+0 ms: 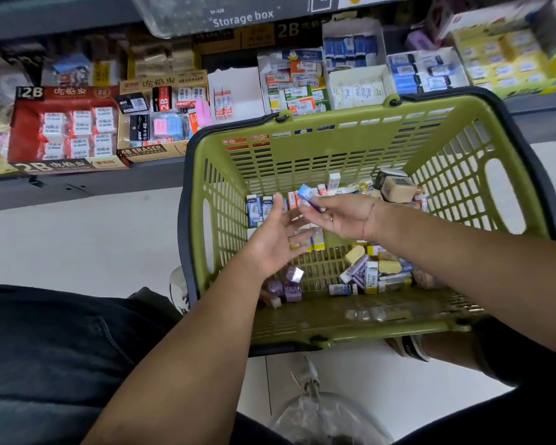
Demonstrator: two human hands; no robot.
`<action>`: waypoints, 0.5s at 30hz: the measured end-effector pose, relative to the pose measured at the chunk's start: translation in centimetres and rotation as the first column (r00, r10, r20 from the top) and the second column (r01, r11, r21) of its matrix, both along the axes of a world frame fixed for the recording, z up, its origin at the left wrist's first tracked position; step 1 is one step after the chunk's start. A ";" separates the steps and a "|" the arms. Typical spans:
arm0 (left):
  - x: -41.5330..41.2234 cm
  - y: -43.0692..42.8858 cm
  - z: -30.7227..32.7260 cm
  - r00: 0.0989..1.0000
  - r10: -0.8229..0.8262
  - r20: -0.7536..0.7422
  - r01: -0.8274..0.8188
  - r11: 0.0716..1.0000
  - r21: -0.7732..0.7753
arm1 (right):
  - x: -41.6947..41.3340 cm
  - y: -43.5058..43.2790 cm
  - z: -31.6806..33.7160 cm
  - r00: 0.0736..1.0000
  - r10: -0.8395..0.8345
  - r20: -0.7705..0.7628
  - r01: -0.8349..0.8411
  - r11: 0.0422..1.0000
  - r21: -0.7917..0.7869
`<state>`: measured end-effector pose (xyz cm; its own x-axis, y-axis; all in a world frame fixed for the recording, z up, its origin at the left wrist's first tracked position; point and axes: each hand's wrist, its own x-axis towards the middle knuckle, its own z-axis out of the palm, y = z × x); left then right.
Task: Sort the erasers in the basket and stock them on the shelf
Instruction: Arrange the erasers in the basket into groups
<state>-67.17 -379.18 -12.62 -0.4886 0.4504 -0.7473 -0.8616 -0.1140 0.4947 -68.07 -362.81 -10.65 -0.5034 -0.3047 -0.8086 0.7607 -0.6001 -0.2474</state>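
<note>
A green plastic basket [334,146] stands on the floor in front of the low shelf [77,184]. Several loose erasers [371,273] in blue, purple, yellow and white wrappers lie on its bottom. My right hand [341,216] reaches into the basket and pinches a blue-and-white eraser [306,194] at its fingertips. My left hand [278,237] is just beside it, palm up, fingers spread and relaxed, holding nothing. Under my hands lie more erasers, partly hidden.
The shelf carries open display boxes: a red 2B eraser box [65,123], a 4B eraser box [154,123], white boxes with blue erasers [353,53] and a yellow box [501,62]. A clear storage box [238,11] sits above. My knees flank the basket.
</note>
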 end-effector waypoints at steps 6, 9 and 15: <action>0.0 0.2 0.4 0.980 0.160 0.114 -0.169 0.983 0.073 | 0.6 -2.2 0.1 0.996 -0.087 -0.016 0.088 0.996 0.035; 0.1 0.1 0.2 0.986 0.135 0.102 -0.134 0.991 -0.017 | 0.1 -1.8 -0.2 0.999 -0.038 -0.028 0.041 0.990 0.137; 0.4 -0.6 -0.5 0.972 0.188 0.138 -0.093 0.856 -0.509 | -2.0 -2.5 -2.7 0.967 0.254 0.010 -0.194 0.713 0.674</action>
